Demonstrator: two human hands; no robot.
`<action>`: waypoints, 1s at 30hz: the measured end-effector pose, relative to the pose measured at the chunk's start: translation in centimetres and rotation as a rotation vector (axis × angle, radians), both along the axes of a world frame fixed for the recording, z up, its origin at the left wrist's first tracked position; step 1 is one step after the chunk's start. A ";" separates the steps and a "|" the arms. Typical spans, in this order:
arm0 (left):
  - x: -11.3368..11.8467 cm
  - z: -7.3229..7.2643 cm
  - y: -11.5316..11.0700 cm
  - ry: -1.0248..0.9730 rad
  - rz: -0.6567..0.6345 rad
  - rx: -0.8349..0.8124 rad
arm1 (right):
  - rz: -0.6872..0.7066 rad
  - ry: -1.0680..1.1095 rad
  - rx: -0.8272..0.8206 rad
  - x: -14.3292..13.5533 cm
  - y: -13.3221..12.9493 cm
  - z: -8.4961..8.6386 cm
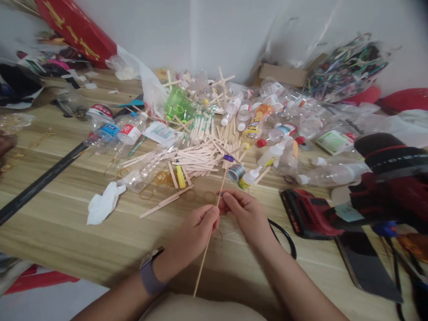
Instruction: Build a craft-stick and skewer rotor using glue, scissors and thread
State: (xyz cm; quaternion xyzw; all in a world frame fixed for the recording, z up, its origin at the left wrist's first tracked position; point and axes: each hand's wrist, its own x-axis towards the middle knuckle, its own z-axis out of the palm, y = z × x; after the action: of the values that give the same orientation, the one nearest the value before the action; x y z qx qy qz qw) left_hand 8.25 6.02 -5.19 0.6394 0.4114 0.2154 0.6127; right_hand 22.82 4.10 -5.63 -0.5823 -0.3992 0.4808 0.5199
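A thin wooden stick (203, 261) runs from near my body up past both hands at a slant. My left hand (199, 226) is closed around its middle, thumb on top. Just to the right and slightly higher, my right hand (244, 215) pinches beside the stick; a small bluish bit shows by its fingertips, too small to name. Beyond the hands, a spool of grey wire (236, 173) lies beside a small white squeeze bottle (250, 177). A purple cap (228, 158) is close to the stick's far end. Loose rubber bands (209, 196) lie near my left hand.
Flat craft sticks (197, 158) are heaped mid-table, with plastic bottles (281, 132) behind and right. A red and black cordless drill (374, 200) and a phone (368, 263) occupy the right side. A crumpled tissue (105, 203) and a long black bar (43, 183) lie left.
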 end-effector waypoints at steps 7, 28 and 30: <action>0.3 0.6 -0.6 0.105 0.011 0.040 | -0.016 -0.565 0.168 0.2 -0.6 -0.1; 0.6 0.7 -1.0 0.133 -0.048 0.064 | 0.070 -0.920 0.298 1.0 -0.8 -0.7; 0.4 0.7 -0.5 0.148 -0.105 0.054 | 0.089 -0.893 0.277 1.0 -0.7 -0.7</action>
State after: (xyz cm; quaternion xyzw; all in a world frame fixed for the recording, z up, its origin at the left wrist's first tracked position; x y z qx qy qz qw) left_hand 8.60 5.49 -4.50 0.6904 0.4157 0.1462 0.5737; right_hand 23.86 3.36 -6.29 -0.6398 -0.6687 0.1474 0.3491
